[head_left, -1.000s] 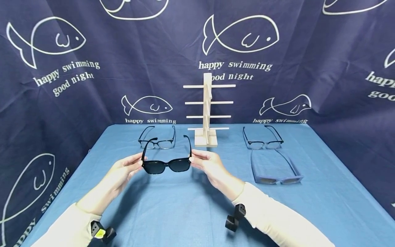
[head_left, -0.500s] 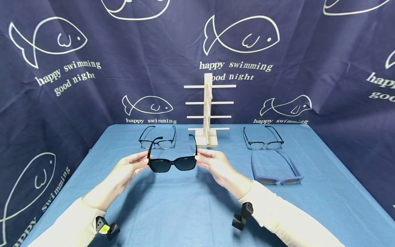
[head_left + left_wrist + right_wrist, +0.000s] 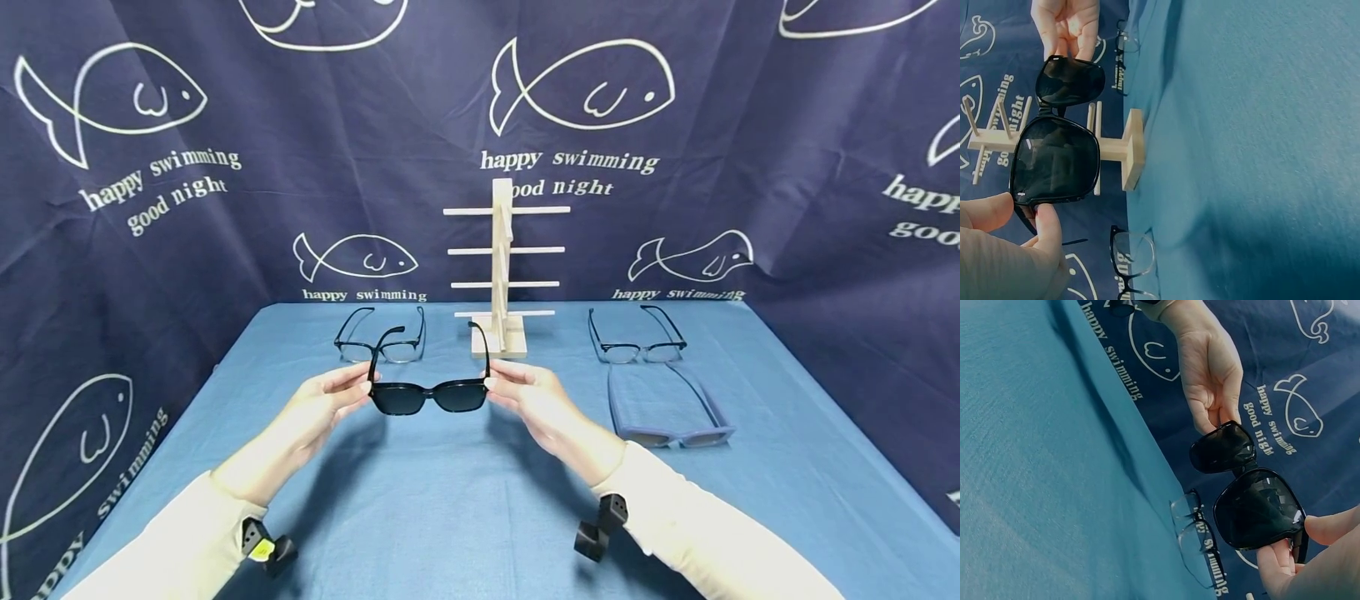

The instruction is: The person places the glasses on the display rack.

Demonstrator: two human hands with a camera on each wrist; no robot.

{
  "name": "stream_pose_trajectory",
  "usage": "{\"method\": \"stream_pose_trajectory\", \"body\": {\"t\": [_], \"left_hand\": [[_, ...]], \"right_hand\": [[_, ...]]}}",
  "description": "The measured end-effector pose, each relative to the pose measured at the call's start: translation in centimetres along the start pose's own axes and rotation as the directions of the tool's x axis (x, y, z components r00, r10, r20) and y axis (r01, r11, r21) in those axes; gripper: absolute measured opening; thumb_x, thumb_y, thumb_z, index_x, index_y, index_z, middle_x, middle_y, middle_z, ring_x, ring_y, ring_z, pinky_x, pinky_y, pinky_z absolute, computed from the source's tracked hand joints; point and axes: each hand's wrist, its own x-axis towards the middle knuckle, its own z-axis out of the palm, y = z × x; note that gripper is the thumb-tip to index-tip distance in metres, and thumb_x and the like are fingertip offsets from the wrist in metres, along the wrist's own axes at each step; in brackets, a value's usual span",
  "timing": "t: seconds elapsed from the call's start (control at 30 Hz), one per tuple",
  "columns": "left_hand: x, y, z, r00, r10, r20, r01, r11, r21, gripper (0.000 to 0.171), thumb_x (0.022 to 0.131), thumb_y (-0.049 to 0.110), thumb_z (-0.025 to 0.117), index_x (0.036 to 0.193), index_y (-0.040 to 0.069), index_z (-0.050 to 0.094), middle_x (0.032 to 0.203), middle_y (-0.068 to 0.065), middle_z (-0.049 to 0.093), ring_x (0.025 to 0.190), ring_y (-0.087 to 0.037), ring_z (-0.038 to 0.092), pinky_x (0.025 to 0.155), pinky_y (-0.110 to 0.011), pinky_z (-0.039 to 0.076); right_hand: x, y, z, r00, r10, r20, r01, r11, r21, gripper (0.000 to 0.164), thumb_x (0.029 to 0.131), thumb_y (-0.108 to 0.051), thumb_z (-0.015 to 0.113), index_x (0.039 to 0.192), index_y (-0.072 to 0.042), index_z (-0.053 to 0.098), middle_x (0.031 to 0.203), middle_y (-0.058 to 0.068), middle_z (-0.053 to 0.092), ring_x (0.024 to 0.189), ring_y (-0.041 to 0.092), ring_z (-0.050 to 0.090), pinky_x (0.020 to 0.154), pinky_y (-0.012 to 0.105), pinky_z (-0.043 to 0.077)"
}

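Left hand [image 3: 315,410] and right hand [image 3: 551,415] pinch opposite ends of sunglasses [image 3: 452,396], long axis crosswise; wooden rack [image 3: 502,267] stands beyond, nearer right hand.

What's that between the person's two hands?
Black sunglasses, pinched at one end by the left hand and at the other by the right hand; the head view and both wrist views show it.

The navy backdrop cloth [image 3: 427,150] reads "happy swimming" and "good night" repeatedly.
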Motion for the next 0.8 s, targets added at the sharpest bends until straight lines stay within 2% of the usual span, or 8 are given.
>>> {"method": "stream_pose_trajectory", "body": {"t": [0.43,0.53,0.7,0.8], "left_hand": [[0.8,0.4,0.8,1.000,0.023,0.022,-0.023,1.000,-0.004,0.055,0.098,0.003,0.053,0.147,-0.008,0.030,0.128,-0.004,0.058,0.112,0.002,0.056,0.101,-0.017,0.048],[0.8,0.5,1.1,1.000,0.021,0.003,-0.021,1.000,0.000,0.054,0.098,0.002,0.052,0.146,-0.008,0.031,0.129,-0.005,0.058,0.110,0.003,0.057,0.101,-0.017,0.048],[0.9,0.6,1.5,1.000,0.021,-0.017,-0.021,1.000,0.015,0.054,0.097,0.002,0.052,0.146,-0.009,0.031,0.143,-0.021,0.047,0.107,0.004,0.057,0.100,-0.017,0.048],[0.9,0.5,1.6,0.999,0.023,-0.023,-0.023,1.000,0.018,0.054,0.097,0.003,0.053,0.146,-0.008,0.031,0.144,-0.024,0.045,0.107,0.004,0.057,0.100,-0.017,0.048]], "right_hand": [[-0.3,-0.7,-1.2,1.000,0.006,0.017,-0.006,1.000,-0.003,0.050,0.094,0.004,0.054,0.140,0.012,0.039,0.142,0.029,0.044,0.127,0.026,0.050,0.103,0.029,0.049],[-0.2,-0.8,-1.5,0.999,0.014,0.032,-0.014,1.000,-0.006,0.050,0.094,0.004,0.053,0.141,0.012,0.038,0.142,0.028,0.044,0.121,0.022,0.054,0.105,0.031,0.048],[-0.1,-0.8,-1.8,0.999,0.021,0.036,-0.022,0.999,0.023,0.049,0.094,0.006,0.052,0.141,0.013,0.037,0.140,0.029,0.044,0.103,0.009,0.060,0.103,0.032,0.049],[-0.1,-0.8,-1.9,0.999,0.023,0.040,-0.024,0.999,0.030,0.050,0.095,0.006,0.052,0.141,0.014,0.036,0.141,0.031,0.042,0.099,0.006,0.061,0.103,0.031,0.050]]}}
